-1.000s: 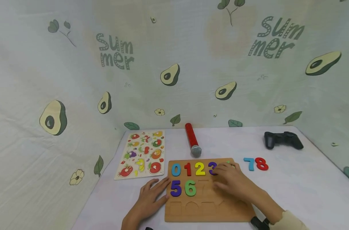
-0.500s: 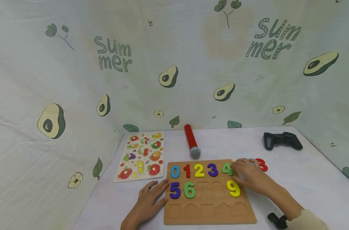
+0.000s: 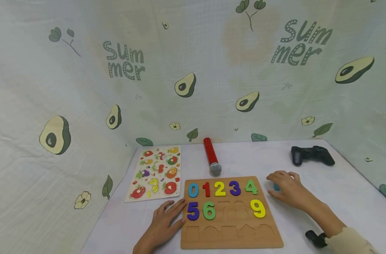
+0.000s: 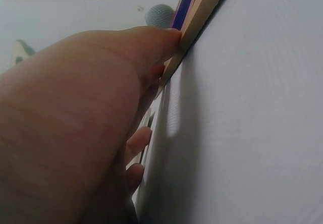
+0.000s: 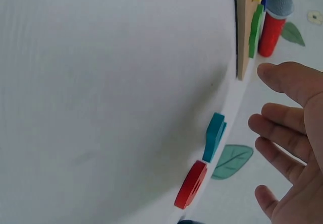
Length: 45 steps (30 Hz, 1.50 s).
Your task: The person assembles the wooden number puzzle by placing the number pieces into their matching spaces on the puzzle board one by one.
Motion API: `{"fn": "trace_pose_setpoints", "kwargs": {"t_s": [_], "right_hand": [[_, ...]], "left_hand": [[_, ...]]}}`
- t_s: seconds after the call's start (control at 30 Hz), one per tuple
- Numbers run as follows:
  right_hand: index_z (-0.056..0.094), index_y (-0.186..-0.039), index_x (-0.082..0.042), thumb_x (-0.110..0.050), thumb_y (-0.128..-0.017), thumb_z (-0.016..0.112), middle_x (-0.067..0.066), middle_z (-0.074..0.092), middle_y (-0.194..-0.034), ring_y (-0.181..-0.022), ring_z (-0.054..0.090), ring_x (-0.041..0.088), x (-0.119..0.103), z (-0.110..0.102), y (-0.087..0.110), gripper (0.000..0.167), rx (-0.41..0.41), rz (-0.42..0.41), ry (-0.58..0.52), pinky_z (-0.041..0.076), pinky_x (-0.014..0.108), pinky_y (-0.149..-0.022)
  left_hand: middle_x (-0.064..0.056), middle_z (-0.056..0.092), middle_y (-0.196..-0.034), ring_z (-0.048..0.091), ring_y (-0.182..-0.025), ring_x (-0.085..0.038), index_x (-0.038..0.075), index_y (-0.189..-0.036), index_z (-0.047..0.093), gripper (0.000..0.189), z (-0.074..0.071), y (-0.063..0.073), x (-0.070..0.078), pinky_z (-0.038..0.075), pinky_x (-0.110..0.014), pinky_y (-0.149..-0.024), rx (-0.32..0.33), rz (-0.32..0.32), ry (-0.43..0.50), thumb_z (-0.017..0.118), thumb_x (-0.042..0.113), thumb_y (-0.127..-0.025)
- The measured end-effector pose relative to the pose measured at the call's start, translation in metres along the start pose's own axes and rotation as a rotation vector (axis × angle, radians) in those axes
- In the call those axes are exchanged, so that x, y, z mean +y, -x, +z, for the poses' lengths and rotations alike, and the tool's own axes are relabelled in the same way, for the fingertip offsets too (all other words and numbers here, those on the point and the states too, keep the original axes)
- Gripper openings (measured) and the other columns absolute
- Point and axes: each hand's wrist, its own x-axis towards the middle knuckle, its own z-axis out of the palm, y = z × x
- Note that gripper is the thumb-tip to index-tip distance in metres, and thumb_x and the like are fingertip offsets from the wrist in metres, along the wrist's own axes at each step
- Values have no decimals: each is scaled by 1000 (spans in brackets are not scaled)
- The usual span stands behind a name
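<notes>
My left hand [image 3: 166, 220] touches the left edge of a wooden number board [image 3: 209, 242] with its fingertips, fingers spread and fairly straight. Over the table to the right of the board hovers my right hand [image 3: 289, 190], holding nothing. Below it lies a blue number 7 [image 5: 215, 137], mostly covered in the head view. A red number 8 [image 5: 191, 186] sits beside the 7 in the right wrist view, hidden in the head view. On the board, 0 to 4 line the top row, ending with a green 4 [image 3: 251, 187]; a purple 5 [image 3: 193, 211], green 6 [image 3: 209, 210] and yellow 9 [image 3: 258, 208] lie below.
A fruit puzzle board [image 3: 156, 173] lies at the back left. Behind the number board is a red microphone [image 3: 211, 151] with a silver head. A black game controller [image 3: 312, 155] stands at the back right. Printed cloth [image 3: 155, 116] hangs around the table.
My right hand has moved from the board's upper right, off the board, to above the loose 7 and 8. The left hand stays at the board's edge.
</notes>
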Motion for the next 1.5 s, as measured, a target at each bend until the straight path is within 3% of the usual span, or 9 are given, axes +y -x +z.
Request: {"fn": "trace_pose_setpoints", "kwargs": {"t_s": [0.27, 0.83, 0.93, 1.13, 1.5], "right_hand": [[67, -120, -3, -27, -79, 86, 17, 64, -121, -120, 49, 41, 14, 2, -1, 51, -11, -7, 48, 27, 68, -93], [68, -116, -2, -25, -78, 84, 22, 65, -119, -120, 44, 48, 39, 7, -3, 47, -107, 68, -8, 24, 71, -92], [68, -116, -2, -27, -78, 84, 21, 65, -118, -120, 43, 47, 42, 9, -4, 48, -94, 68, -16, 23, 71, -93], [71, -110, -2, -32, -73, 88, 20, 66, -113, -115, 45, 45, 39, -1, -1, 51, 8, 52, 6, 21, 71, -92], [72, -108, -4, -32, -74, 87, 16, 68, -112, -117, 46, 43, 29, 4, -1, 47, 8, 18, -14, 21, 69, -94]], "left_hand": [[12, 37, -158, 26, -143, -34, 32, -153, 42, 59, -1, 2, -1, 18, -67, -106, -3, 1, 12, 49, 56, -100], [13, 36, -158, 25, -143, -34, 34, -154, 40, 59, 3, 1, -5, 18, -66, -106, -2, 5, 9, 47, 58, -100], [13, 36, -158, 25, -143, -34, 34, -154, 40, 60, 3, 1, -4, 18, -66, -106, -10, 4, 9, 46, 58, -100], [13, 36, -158, 26, -143, -35, 32, -153, 42, 58, 2, 0, 0, 18, -67, -105, -11, 14, 18, 47, 56, -101], [14, 37, -158, 26, -143, -34, 33, -153, 43, 58, 0, 0, -1, 19, -67, -106, 6, 2, 2, 49, 56, -100]]}}
